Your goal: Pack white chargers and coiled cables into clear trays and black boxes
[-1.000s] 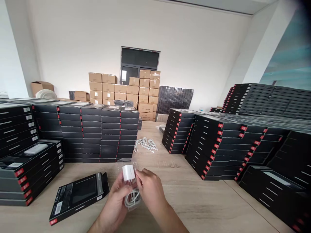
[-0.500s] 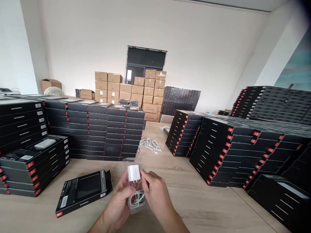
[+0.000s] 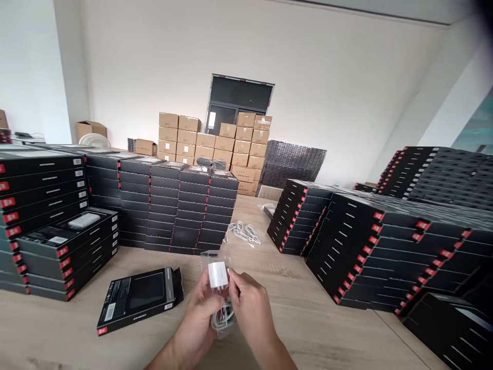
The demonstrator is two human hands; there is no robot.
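Observation:
My left hand (image 3: 200, 313) is wrapped round a clear plastic tray (image 3: 205, 256), its thumb across the middle. A white charger (image 3: 218, 274) with metal prongs lies in the tray's upper part, and a coiled white cable (image 3: 223, 318) in the lower part. My right hand (image 3: 252, 303) is closed at the tray's right edge beside the charger, thumb and fingertips pressed together; what they pinch is too small to name. Left of my hands, a black box (image 3: 138, 298) lies flat on the wooden table, its right end flap open.
Stacked black boxes (image 3: 192, 208) stand behind the left side, and more stacks (image 3: 346, 241) fill the right. Loose white cables (image 3: 244, 234) lie beyond my hands. A white item (image 3: 83, 221) rests on a low stack at left. Cardboard cartons (image 3: 215, 141) stand farther back.
The camera view has shifted, so the scene sits slightly farther right. Both hands keep about the same hold on the tray, with the charger and cable still in it.

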